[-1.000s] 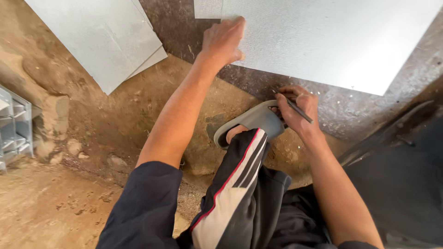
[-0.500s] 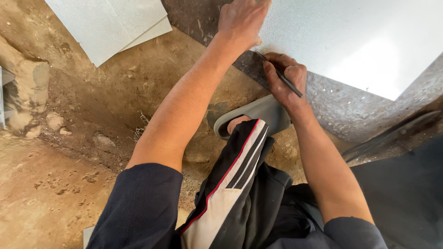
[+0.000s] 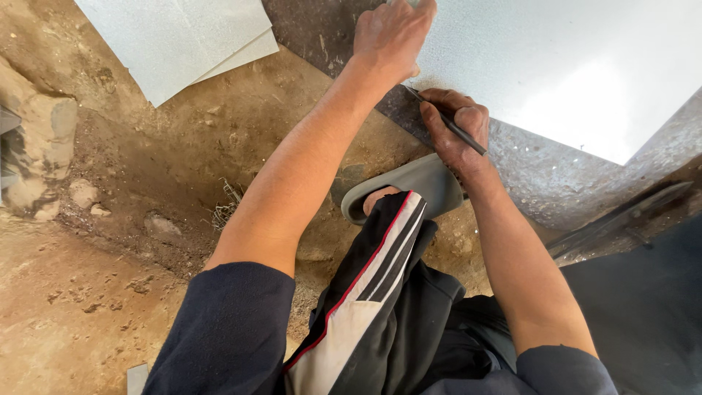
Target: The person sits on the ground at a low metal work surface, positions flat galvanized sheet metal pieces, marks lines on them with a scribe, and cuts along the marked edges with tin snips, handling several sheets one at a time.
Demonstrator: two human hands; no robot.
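A large pale grey sheet (image 3: 570, 66) lies flat on a dark speckled slab (image 3: 541, 175) at upper right. The left hand (image 3: 391, 36) presses palm-down on the sheet's near corner, fingers spread flat and holding nothing. The right hand (image 3: 457, 128) has its fingers closed around a thin dark marking tool (image 3: 446, 121), its tip apparently at the sheet's edge. A grey sandal (image 3: 409, 186) rests just below. Two more pale sheets (image 3: 175, 40) lie on the dirt floor (image 3: 88, 292) at upper left.
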